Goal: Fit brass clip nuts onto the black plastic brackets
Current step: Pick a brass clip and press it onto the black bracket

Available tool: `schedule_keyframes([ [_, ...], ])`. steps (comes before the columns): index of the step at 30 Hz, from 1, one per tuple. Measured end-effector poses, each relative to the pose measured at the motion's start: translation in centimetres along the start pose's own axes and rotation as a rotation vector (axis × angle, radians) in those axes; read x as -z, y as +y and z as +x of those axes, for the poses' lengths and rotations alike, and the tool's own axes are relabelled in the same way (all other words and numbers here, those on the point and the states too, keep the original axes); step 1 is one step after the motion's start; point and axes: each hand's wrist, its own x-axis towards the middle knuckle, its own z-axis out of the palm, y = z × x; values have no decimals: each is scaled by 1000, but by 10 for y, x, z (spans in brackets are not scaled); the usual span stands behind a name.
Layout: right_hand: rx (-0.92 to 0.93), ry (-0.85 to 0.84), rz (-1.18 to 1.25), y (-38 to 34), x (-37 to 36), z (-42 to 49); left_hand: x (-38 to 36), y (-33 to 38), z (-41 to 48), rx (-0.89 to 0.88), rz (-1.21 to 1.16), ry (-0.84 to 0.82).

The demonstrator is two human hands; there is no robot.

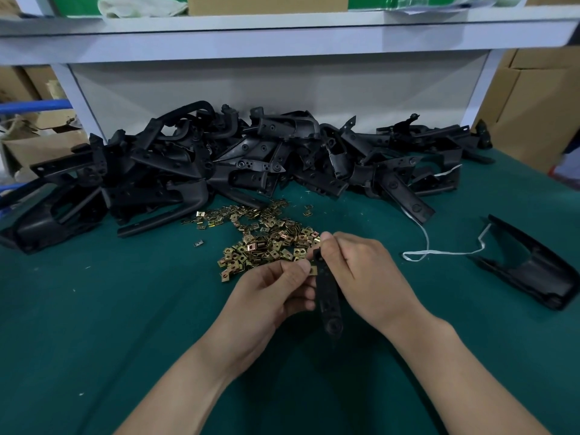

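A narrow black plastic bracket (pixel 328 296) stands nearly upright between my hands above the green table. My right hand (pixel 361 271) grips its upper part, thumb near the top end. My left hand (pixel 270 293) pinches a brass clip nut (pixel 313 270) against the bracket's left edge near the top. Just beyond my hands, a loose heap of brass clip nuts (pixel 263 243) lies on the mat. Behind it a big pile of black brackets (pixel 238 161) stretches across the table.
A single black bracket part (pixel 530 265) lies at the right, with a white strap (pixel 439 251) trailing from the pile toward it. A white shelf (pixel 282 32) overhangs the back of the green table (pixel 94 309). Cardboard boxes (pixel 533 105) stand at both sides.
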Motion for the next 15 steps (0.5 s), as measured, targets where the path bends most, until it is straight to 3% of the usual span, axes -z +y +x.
schedule_keyframes([
  [15,14,7,31,-2,1,0,-5,-6,1,-26,-49,36],
])
